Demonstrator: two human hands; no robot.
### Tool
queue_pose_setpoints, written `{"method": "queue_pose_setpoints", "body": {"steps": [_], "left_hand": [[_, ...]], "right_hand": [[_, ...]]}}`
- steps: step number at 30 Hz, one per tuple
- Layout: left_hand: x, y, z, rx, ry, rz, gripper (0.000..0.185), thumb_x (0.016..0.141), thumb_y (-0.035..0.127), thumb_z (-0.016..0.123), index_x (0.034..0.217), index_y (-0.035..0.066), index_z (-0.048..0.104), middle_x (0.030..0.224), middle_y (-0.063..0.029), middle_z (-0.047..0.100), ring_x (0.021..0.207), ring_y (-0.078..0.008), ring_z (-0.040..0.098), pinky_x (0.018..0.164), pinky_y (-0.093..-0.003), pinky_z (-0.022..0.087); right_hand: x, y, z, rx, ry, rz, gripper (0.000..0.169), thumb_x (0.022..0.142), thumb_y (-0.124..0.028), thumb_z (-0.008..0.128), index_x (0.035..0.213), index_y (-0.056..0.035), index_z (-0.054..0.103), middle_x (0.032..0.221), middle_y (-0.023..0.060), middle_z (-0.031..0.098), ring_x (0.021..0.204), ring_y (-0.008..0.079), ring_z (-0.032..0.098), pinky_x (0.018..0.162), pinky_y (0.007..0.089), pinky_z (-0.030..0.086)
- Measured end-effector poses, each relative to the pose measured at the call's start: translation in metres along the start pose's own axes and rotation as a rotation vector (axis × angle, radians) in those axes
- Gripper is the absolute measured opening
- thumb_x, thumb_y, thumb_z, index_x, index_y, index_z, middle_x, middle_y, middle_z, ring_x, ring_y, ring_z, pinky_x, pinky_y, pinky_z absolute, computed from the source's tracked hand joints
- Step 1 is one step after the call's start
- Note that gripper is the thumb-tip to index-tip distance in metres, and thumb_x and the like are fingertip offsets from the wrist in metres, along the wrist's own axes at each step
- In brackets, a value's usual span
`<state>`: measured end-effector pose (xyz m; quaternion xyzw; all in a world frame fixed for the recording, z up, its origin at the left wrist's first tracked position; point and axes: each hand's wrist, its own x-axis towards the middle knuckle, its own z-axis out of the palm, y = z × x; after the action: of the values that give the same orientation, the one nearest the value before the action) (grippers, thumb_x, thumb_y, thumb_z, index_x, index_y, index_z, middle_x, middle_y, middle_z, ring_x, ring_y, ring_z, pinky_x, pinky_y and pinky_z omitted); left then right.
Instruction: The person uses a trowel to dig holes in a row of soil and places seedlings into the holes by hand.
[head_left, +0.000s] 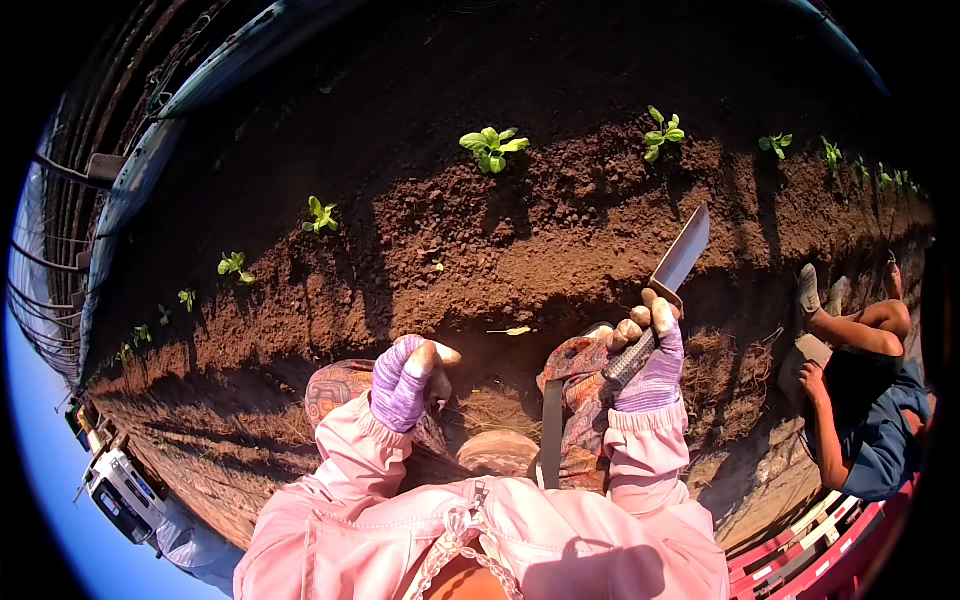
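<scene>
My right hand, in a purple knit glove with bare or pale fingertips, grips the textured handle of a flat-bladed hand tool. Its blade points up and to the right over the soil slope. My left hand, gloved alike, is curled above my left knee; whether anything is inside it is hidden. Ahead runs a raised bed of loose brown soil. Leafy green seedlings stand in a row along it, among them a larger one and one beyond the blade. A yellow leaf lies near my knees.
A person in dark blue clothing sits at the right beside the bed, near red and white crates. Plastic sheeting on a frame runs along the upper left. A white truck stands at the lower left. Dry roots litter the ground.
</scene>
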<state>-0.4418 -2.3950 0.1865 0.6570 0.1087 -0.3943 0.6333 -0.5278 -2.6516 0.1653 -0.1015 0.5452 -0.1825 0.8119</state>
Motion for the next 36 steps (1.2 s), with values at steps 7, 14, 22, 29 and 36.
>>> {"method": "queue_pose_setpoints", "body": {"steps": [7, 14, 22, 29, 36], "left_hand": [[-0.030, -0.034, 0.000, -0.287, -0.050, 0.365, 0.030, 0.089, 0.022, 0.049, 0.110, 0.001, 0.048, 0.075, -0.0110, 0.059, 0.049, -0.0112, 0.051, 0.050, -0.0244, 0.047], [-0.073, -0.062, 0.018, -0.562, -0.144, 0.627, 0.038, 0.084, 0.005, 0.049, 0.121, 0.002, 0.040, 0.104, -0.0161, 0.056, 0.076, -0.0200, 0.061, 0.058, -0.0312, 0.054], [-0.077, -0.053, -0.007, -0.530, -0.128, 0.785, 0.040, 0.086, 0.017, 0.052, 0.123, 0.006, 0.042, 0.110, -0.0120, 0.055, 0.087, -0.0198, 0.059, 0.072, -0.0357, 0.049], [-0.129, -0.029, -0.052, -0.604, 0.037, 1.333, 0.040, 0.090, 0.032, 0.043, 0.119, 0.004, 0.045, 0.110, -0.0126, 0.056, 0.090, -0.0225, 0.058, 0.076, -0.0384, 0.047], [-0.187, -0.040, -0.133, -0.506, 0.552, 1.488, 0.034, 0.089, 0.026, 0.044, 0.115, 0.003, 0.048, 0.104, -0.0135, 0.058, 0.083, -0.0242, 0.060, 0.076, -0.0399, 0.050]], "right_hand": [[-0.040, 0.005, -0.030, 0.188, -0.369, -0.189, 0.027, 0.087, -0.019, 0.049, 0.107, -0.0014, 0.051, 0.073, -0.0008, 0.051, 0.057, 0.0116, 0.047, 0.051, 0.0298, 0.039], [-0.069, 0.008, -0.055, 0.090, -0.497, -0.081, 0.026, 0.085, -0.017, 0.052, 0.106, -0.0019, 0.050, 0.075, 0.0018, 0.051, 0.058, 0.0121, 0.048, 0.052, 0.0297, 0.039], [-0.097, 0.014, -0.061, 0.064, -0.634, -0.044, 0.027, 0.082, -0.014, 0.057, 0.106, -0.0063, 0.049, 0.076, 0.0037, 0.052, 0.062, 0.0137, 0.053, 0.056, 0.0307, 0.048], [-0.088, -0.003, -0.079, -0.019, -0.520, -0.261, 0.022, 0.083, -0.017, 0.056, 0.102, -0.0072, 0.053, 0.072, 0.0005, 0.052, 0.062, 0.0137, 0.052, 0.054, 0.0297, 0.046], [-0.091, -0.003, -0.076, -0.072, -0.400, -0.383, 0.013, 0.079, -0.017, 0.059, 0.090, -0.0111, 0.055, 0.066, 0.0013, 0.053, 0.057, 0.0141, 0.053, 0.051, 0.0306, 0.046]]}}
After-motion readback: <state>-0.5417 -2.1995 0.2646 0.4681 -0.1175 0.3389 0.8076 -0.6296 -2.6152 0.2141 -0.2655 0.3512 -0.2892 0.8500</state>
